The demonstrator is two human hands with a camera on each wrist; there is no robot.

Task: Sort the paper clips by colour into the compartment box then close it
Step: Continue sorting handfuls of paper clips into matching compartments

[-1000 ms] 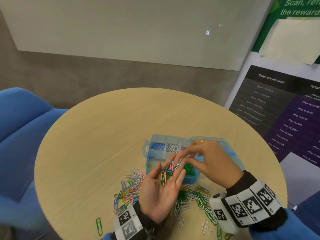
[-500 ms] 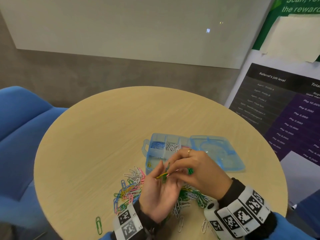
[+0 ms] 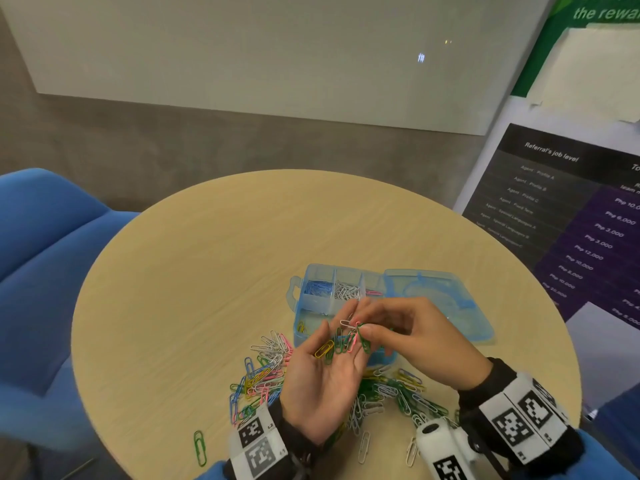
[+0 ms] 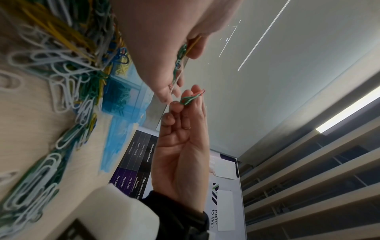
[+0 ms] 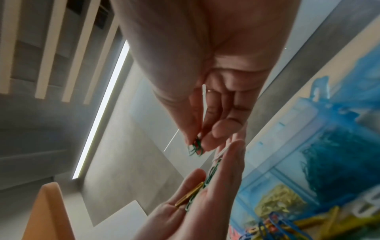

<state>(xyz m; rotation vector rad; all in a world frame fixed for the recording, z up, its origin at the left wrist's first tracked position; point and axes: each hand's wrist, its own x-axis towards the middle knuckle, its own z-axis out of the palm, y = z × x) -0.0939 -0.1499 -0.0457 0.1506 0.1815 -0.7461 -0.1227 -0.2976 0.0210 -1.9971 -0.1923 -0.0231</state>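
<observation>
Your flat left hand (image 3: 325, 372) serves as a tray (palm up) so your right hand (image 3: 412, 336) pinches out green clips (image 3: 363, 341).

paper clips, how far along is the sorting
Partly done. The box already holds blue, white, pink, yellow and green clips in separate compartments. In hand: the left hand lies palm up with a few mixed clips, and the right hand pinches green clips from it. Left: the big loose pile on the table, plus a stray green clip. The lid is open.
</observation>
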